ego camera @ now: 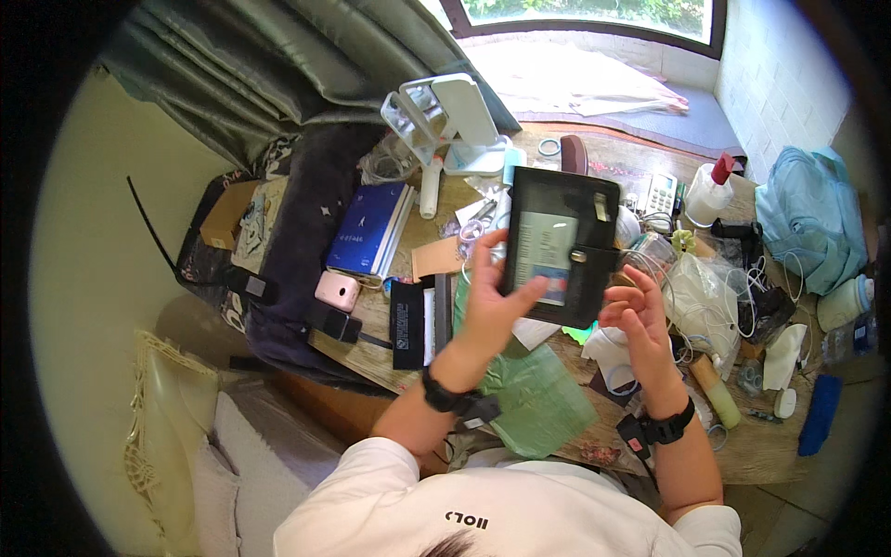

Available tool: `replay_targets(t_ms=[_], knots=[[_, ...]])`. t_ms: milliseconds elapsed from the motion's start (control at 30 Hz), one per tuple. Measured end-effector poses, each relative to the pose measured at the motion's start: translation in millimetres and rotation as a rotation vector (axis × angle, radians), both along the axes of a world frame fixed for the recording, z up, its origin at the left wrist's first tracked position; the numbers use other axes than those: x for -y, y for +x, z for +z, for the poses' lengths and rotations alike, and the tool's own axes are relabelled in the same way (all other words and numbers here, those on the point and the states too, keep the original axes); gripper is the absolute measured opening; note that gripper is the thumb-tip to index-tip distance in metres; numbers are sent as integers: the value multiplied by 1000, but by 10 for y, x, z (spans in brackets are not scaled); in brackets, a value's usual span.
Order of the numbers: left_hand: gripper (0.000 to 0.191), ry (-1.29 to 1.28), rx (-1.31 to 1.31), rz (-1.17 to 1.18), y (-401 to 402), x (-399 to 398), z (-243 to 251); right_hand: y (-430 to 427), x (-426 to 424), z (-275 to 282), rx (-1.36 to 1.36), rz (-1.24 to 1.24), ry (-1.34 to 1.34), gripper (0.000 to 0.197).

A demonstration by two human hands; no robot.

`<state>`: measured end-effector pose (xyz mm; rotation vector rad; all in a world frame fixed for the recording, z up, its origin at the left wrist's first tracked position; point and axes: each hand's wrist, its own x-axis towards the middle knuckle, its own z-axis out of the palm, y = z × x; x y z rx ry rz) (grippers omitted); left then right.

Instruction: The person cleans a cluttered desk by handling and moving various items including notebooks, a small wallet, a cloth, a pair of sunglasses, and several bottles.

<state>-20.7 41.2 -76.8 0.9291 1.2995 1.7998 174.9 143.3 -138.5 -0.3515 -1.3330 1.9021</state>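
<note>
My left hand (487, 306) grips the left side of a black snap-strap card holder or notebook cover (564, 202), its thumb across the front. The cover is raised above the cluttered desk, strap and metal snap on its right side. Behind its clear window sit printed cards (546, 240) that bear writing. Beside the cover's lower right edge is my right hand (647, 334), fingers apart and slightly curled, holding nothing; whether a fingertip touches the cover is unclear. Under the hands lies a green plastic bag (536, 397).
Left on the wooden desk are a blue book (365, 230), a pink device (337, 290) and a black case (409, 324). A folding mirror (463, 104) stands behind. Rightward are a pump bottle (710, 191), white cables, a clear bag (696, 299) and a light-blue bag (807, 216).
</note>
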Motion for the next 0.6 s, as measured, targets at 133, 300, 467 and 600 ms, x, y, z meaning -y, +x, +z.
replay_targets(t_ms=[133,300,467,600], knots=[[53,94,28,121,-564,210,242,-9,2,14,87,11,-11,50],[42,-177,5,262,-1680,487,433,5,-6,20,98,2,-30,48],[39,-461,-172,426,-2546,732,455,-12,32,32,113,9,-17,46],[55,-708,-194,437,-2834,766,342,3,-1,-10,109,-22,17,45]])
